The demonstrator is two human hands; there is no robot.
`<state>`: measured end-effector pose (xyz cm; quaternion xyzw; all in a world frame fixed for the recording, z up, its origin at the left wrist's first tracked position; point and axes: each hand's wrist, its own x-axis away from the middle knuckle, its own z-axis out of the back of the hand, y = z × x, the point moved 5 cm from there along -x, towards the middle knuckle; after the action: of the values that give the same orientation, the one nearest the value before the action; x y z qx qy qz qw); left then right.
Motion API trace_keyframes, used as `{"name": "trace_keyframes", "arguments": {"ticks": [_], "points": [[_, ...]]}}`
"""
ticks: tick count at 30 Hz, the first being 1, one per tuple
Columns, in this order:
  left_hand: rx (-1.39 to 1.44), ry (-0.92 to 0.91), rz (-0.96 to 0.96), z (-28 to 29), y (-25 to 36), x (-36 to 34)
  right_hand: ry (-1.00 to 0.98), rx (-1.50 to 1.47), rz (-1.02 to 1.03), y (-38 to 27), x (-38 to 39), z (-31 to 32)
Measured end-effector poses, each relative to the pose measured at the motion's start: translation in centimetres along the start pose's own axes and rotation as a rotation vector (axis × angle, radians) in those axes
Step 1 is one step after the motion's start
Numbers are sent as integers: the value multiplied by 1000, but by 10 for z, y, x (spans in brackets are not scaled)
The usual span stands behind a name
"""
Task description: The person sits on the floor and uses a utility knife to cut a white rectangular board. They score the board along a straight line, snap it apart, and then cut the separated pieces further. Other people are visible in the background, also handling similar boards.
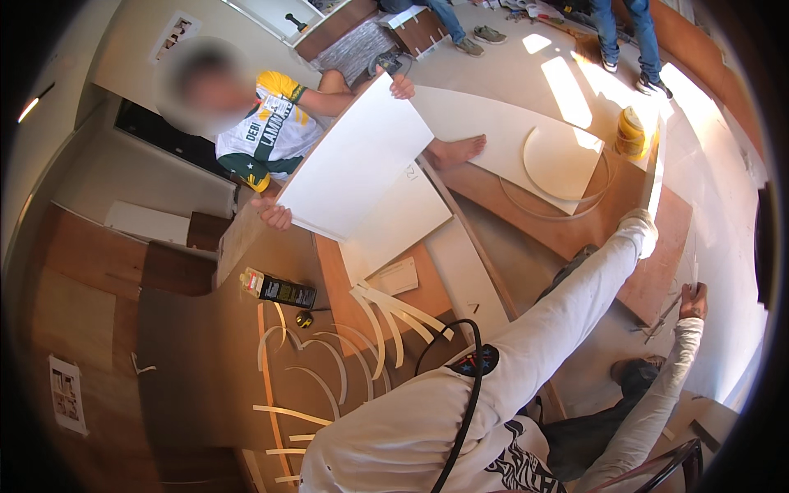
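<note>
My left arm in a pale sleeve reaches far to the right. At its end my left hand (pixel 643 228), bright with glare, is closed at the near end of a narrow white strip (pixel 655 182). Lower right, my right hand (pixel 694 302) is closed, with a thin, light thing (pixel 695 268) rising from it that I cannot make out. A reddish-brown board (pixel 653 283) lies between my hands. A yellow container (pixel 630 134) stands just beyond my left hand.
Opposite, a seated person holds a white panel (pixel 357 160) upright in both hands. Curved edging strips (pixel 386 324), a black can (pixel 283 289) and a tape measure (pixel 304 319) lie left. A black cable (pixel 472 403) crosses my sleeve. Other people's legs (pixel 625 37) are at the back.
</note>
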<state>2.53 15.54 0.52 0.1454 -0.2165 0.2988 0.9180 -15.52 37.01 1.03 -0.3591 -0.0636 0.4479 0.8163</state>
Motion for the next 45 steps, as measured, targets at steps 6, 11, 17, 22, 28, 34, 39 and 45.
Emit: {"name": "trace_keyframes", "arguments": {"ticks": [6, 11, 17, 22, 28, 34, 39, 45], "points": [[92, 104, 70, 1, 15, 31, -28, -345, -100, -27, -18, -39], [-81, 411, 214, 21, 48, 96, -96, -866, 230, -81, -58, -98], [351, 473, 27, 39, 34, 116, -369, -130, 175, -100, -140, -192], [636, 443, -100, 55, 0, 165, -367, 559, -39, -114, -160, -225], [1163, 1006, 100, 42, -159, 349, -404, 508, -35, -133, -156, -229], [540, 1440, 1209, -116, -288, 724, -431, 432, -7, -148, -153, -240], [854, 626, 1912, -285, -273, 923, -464, 335, -17, -150, -146, -238], [687, 79, 1873, -381, -258, 984, -513, 98, -78, -134, -136, -235]]}}
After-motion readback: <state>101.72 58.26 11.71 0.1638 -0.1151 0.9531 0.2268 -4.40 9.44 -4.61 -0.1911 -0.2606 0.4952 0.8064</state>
